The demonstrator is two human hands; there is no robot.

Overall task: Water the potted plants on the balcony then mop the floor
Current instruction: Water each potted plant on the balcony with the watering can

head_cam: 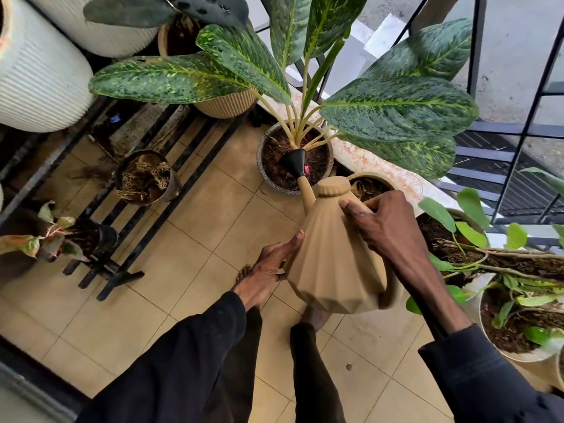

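On my feed the watering can (332,270) reads as a matt sandy tan, its body cut in long vertical facets. Its rose (294,161) is plain black, with a small pink fleck beside it. The big leaves (399,108) above are dark green, mottled all over with yellow-green specks, on cream stems. Their pot (261,166) is grey and speckled, the soil (274,169) dark reddish brown. The floor tiles (195,233) are beige with pale grout lines. I see a black rack (143,239), a white planter (39,87) with fine ribbing, and a tan ribbed pot (225,106). A small plant (36,239) at far left shows pink-red and green leaves. Both sleeves (183,361) are black.
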